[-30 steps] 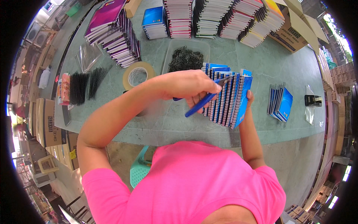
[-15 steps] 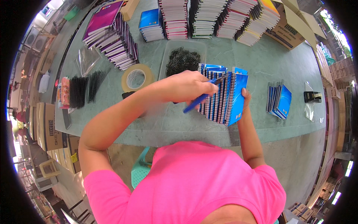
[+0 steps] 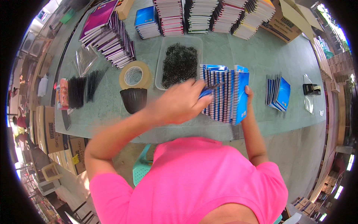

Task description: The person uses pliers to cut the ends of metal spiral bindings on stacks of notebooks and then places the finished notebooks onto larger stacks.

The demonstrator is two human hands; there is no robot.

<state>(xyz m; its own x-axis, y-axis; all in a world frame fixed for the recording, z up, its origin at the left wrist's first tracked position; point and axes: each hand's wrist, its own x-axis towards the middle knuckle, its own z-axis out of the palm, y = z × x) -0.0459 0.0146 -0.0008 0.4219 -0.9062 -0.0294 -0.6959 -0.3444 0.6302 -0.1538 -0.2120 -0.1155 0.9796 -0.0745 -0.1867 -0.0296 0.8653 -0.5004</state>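
My left hand [image 3: 179, 100] is closed around a pair of blue-handled pliers [image 3: 205, 91]. Their dark jaws reach toward the spiral bindings of a row of small blue spiral notebooks [image 3: 241, 100]; whether they touch a coil, I cannot tell. Gripping that row from its right side is my right hand [image 3: 249, 96], its thumb on the front cover and its other fingers hidden behind. The notebooks overlap with their coiled edges side by side, tilted up off the table. Just behind my left hand sits a clear plastic tub [image 3: 159, 71] of loose black coils [image 3: 179, 61].
A smaller fan of blue notebooks [image 3: 283, 93] and a tape dispenser [image 3: 311, 89] lie at right. Leftward are a tape roll [image 3: 122, 76], a black cup-like piece [image 3: 133, 100] and black coils [image 3: 77, 92]. Notebook stacks [image 3: 201, 18] and an open carton [image 3: 285, 24] line the back.
My left hand has drawn the pliers a little left and down, away from the rightmost notebook's coil. The right hand still holds the notebooks in nearly the same place.
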